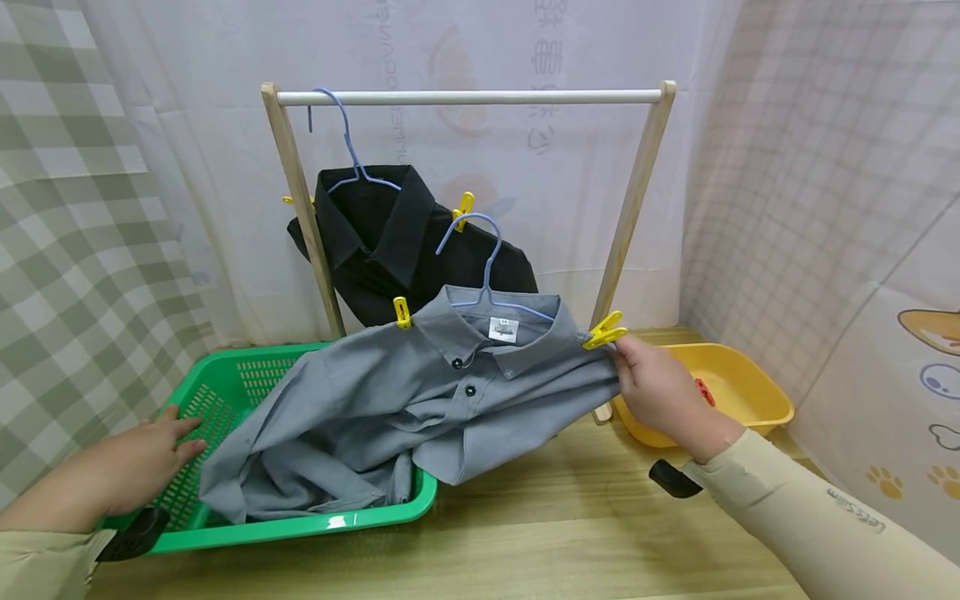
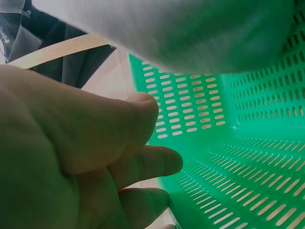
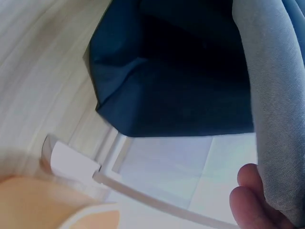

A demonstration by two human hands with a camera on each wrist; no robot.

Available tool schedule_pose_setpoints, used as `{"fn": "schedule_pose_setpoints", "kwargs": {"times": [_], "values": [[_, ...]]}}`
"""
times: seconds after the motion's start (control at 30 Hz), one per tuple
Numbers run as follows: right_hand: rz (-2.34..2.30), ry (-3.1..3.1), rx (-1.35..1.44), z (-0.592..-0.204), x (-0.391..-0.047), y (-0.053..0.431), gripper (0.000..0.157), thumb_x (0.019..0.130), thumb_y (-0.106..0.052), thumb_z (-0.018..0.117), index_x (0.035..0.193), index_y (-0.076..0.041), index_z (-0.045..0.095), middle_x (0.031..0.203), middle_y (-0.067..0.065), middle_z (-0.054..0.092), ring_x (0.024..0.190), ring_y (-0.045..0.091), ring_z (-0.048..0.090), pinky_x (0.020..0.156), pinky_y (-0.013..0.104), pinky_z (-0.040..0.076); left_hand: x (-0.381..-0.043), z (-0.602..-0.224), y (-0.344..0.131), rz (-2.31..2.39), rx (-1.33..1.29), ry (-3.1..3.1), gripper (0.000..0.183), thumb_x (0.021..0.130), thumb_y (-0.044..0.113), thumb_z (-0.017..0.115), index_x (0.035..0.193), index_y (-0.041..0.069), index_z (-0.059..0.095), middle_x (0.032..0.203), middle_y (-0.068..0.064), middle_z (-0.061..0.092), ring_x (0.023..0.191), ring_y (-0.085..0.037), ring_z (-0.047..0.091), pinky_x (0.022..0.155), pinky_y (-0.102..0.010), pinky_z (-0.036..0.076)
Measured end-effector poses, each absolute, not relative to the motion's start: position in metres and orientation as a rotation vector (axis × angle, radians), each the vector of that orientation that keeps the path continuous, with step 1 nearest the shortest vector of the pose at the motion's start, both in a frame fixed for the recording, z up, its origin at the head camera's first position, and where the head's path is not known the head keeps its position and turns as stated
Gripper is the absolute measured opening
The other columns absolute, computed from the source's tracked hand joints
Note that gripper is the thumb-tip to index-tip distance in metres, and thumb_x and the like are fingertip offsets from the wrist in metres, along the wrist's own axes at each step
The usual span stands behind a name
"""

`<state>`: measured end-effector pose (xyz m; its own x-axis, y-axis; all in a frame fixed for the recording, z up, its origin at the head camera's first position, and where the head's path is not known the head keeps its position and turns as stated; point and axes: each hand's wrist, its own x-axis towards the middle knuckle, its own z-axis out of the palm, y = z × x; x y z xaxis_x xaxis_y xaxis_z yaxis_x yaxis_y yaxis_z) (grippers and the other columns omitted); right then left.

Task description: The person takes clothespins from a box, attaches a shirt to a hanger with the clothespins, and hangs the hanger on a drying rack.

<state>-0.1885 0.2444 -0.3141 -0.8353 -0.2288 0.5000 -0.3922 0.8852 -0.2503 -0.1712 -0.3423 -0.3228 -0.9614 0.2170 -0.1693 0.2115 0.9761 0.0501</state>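
Note:
A grey button-up shirt (image 1: 450, 392) on a blue hanger (image 1: 488, 271) is held up at a slant, its lower part lying in the green basket (image 1: 300, 532). My right hand (image 1: 663, 392) grips the shirt's shoulder at the right, just beside a yellow clothespin (image 1: 604, 331). In the right wrist view, its fingertips (image 3: 250, 205) touch the grey cloth. Another yellow clothespin (image 1: 402, 313) sits on the other shoulder. At the basket's left side is my left hand (image 1: 146, 462), fingers loosely extended and holding nothing; whether they touch the rim, I cannot tell.
Behind, a black shirt (image 1: 468, 258) with yellow clothespins hangs from a rack's white rod (image 1: 465, 97), toward its left end. An orange-yellow tub (image 1: 750, 367) containing a red item stands at the right on the wooden table (image 1: 555, 533).

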Motion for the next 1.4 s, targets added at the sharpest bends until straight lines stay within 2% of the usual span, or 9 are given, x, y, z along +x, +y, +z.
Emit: {"fn": "schedule_pose_setpoints", "kwargs": {"times": [0.3, 0.53, 0.7, 0.87, 1.0, 1.13, 1.2, 1.33, 1.4], "values": [[0.497, -2.530, 0.430, -0.311, -0.187, 0.264, 0.015, 0.098, -0.012, 0.043, 0.097, -0.005, 0.057, 0.084, 0.013, 0.061, 0.071, 0.022, 0.055, 0.062, 0.038, 0.045, -0.169, -0.322, -0.343, 0.062, 0.341, 2.957, 0.059, 0.099, 0.038, 0.037, 0.127, -0.014, 0.045, 0.130, -0.051, 0.021, 0.113, -0.065, 0.031, 0.085, -0.068, 0.034], [0.442, -2.451, 0.425, -0.309, -0.188, 0.276, 0.009, 0.094, -0.006, 0.049, 0.088, -0.005, 0.056, 0.071, 0.009, 0.055, 0.062, 0.021, 0.048, 0.057, 0.034, 0.040, -0.170, -0.321, -0.343, 0.065, 0.320, 2.914, 0.061, 0.099, 0.039, 0.037, 0.126, -0.015, 0.045, 0.130, -0.051, 0.018, 0.112, -0.066, 0.028, 0.085, -0.068, 0.034], [0.435, -2.444, 0.405, -0.307, -0.187, 0.283, 0.010, 0.095, -0.006, 0.049, 0.088, -0.004, 0.056, 0.071, 0.009, 0.054, 0.057, 0.020, 0.047, 0.054, 0.033, 0.039, -0.171, -0.322, -0.345, 0.052, 0.324, 2.892, 0.059, 0.100, 0.038, 0.036, 0.127, -0.013, 0.046, 0.131, -0.051, 0.017, 0.111, -0.067, 0.027, 0.084, -0.068, 0.034], [0.443, -2.444, 0.375, -0.304, -0.188, 0.291, 0.014, 0.097, -0.010, 0.046, 0.089, -0.005, 0.057, 0.066, 0.008, 0.051, 0.050, 0.017, 0.042, 0.049, 0.029, 0.035, -0.172, -0.324, -0.347, -0.054, 0.440, 2.894, 0.039, 0.097, 0.017, 0.045, 0.123, -0.011, 0.051, 0.128, -0.049, 0.028, 0.110, -0.067, 0.032, 0.083, -0.065, 0.038], [0.445, -2.441, 0.346, -0.303, -0.189, 0.297, 0.016, 0.097, -0.010, 0.045, 0.088, -0.005, 0.057, 0.062, 0.007, 0.047, 0.048, 0.016, 0.038, 0.047, 0.027, 0.031, -0.172, -0.323, -0.346, -0.028, 0.414, 2.881, 0.039, 0.097, 0.017, 0.045, 0.124, -0.012, 0.051, 0.130, -0.049, 0.025, 0.111, -0.067, 0.029, 0.084, -0.066, 0.036], [0.449, -2.445, 0.306, -0.302, -0.190, 0.305, 0.022, 0.098, -0.012, 0.043, 0.081, -0.005, 0.055, 0.058, 0.006, 0.045, 0.045, 0.014, 0.037, 0.043, 0.026, 0.031, -0.170, -0.322, -0.345, -0.138, 0.505, 2.886, 0.033, 0.094, 0.009, 0.048, 0.121, -0.008, 0.055, 0.126, -0.048, 0.032, 0.108, -0.067, 0.035, 0.081, -0.064, 0.039], [0.462, -2.463, 0.290, -0.302, -0.190, 0.309, 0.024, 0.099, -0.013, 0.041, 0.080, -0.005, 0.053, 0.056, 0.006, 0.043, 0.043, 0.013, 0.036, 0.041, 0.026, 0.030, -0.169, -0.321, -0.345, -0.131, 0.506, 2.889, 0.034, 0.094, 0.011, 0.048, 0.120, -0.009, 0.055, 0.126, -0.048, 0.032, 0.109, -0.066, 0.035, 0.081, -0.064, 0.039], [0.452, -2.470, 0.272, -0.301, -0.192, 0.316, 0.025, 0.099, -0.013, 0.040, 0.080, -0.003, 0.054, 0.057, 0.006, 0.043, 0.043, 0.014, 0.037, 0.041, 0.027, 0.030, -0.169, -0.319, -0.344, 0.077, 0.344, 2.872, 0.056, 0.099, 0.035, 0.038, 0.123, -0.015, 0.049, 0.130, -0.052, 0.019, 0.114, -0.067, 0.026, 0.087, -0.068, 0.032], [0.437, -2.467, 0.260, -0.301, -0.193, 0.320, 0.025, 0.098, -0.012, 0.040, 0.079, -0.003, 0.053, 0.057, 0.007, 0.044, 0.043, 0.015, 0.038, 0.042, 0.028, 0.030, -0.169, -0.319, -0.344, 0.105, 0.325, 2.867, 0.060, 0.099, 0.038, 0.036, 0.123, -0.015, 0.049, 0.131, -0.052, 0.016, 0.115, -0.067, 0.024, 0.088, -0.069, 0.031]]}}
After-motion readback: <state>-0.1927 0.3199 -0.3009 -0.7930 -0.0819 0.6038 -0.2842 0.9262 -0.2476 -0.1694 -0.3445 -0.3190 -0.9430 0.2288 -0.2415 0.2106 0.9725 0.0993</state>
